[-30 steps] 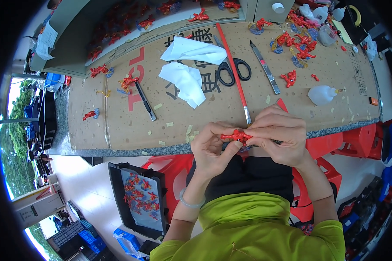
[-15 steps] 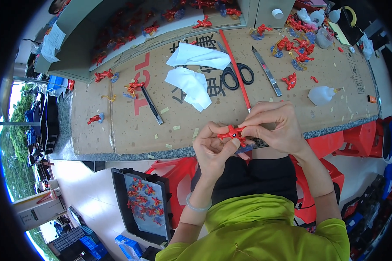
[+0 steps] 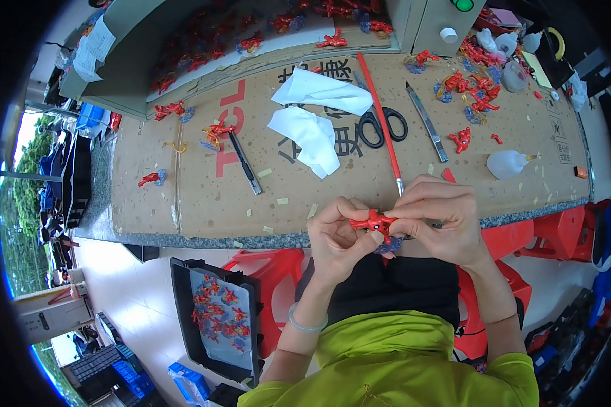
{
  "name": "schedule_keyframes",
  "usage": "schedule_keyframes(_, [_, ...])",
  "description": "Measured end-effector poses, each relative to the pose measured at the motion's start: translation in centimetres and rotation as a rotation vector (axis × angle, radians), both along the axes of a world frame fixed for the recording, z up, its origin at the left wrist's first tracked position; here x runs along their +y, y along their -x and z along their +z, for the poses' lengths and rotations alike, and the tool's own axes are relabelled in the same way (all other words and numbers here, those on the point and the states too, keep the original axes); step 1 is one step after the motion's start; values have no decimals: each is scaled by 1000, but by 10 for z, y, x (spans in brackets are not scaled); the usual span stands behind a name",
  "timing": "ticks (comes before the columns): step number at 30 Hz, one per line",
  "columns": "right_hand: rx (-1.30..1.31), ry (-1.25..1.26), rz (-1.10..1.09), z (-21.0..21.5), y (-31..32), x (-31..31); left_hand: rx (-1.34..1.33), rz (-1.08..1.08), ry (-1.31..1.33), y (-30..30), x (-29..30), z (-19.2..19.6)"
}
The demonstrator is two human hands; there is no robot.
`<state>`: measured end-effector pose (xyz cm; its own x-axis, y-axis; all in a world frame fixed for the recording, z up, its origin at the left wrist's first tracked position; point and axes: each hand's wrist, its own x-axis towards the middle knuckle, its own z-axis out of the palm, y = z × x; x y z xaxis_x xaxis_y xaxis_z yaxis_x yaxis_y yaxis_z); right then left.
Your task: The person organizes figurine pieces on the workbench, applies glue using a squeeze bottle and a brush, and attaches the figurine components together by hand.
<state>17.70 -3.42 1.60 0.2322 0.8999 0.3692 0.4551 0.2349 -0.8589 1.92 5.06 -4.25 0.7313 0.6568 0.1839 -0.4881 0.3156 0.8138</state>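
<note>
Between my two hands, at the table's front edge, is a small red figurine with a translucent bluish-purple base below it. My left hand grips its left side, thumb pressed on the front. The fingertips of my right hand pinch the figurine's right side. Just beyond my hands lie a red-handled brush, black scissors, a pair of metal tweezers and two crumpled white cloths. A black-and-silver knife-like tool rests farther left, touching another red figurine.
Cardboard covers the table. A grey booth holding many red figurines stands at the back. A white squeeze bottle and loose figurines lie to the right. Below left, a black tray of figurines is beside a red stool.
My hands and the figurine have shifted slightly relative to the table, still held together. The whole view has moved a little. A green light on the booth's post now shows.
</note>
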Motion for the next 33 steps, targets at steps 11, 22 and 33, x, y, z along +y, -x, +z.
schedule_keyframes(11, [11,9,-25,-4,-5,5,16,-41,124,-8,3,8])
schedule_keyframes(22, [13,16,-54,6,4,0,18,-32,71,-2,-6,7])
schedule_keyframes(33, [26,57,-121,12,10,-3,-25,-81,90,0,-5,12])
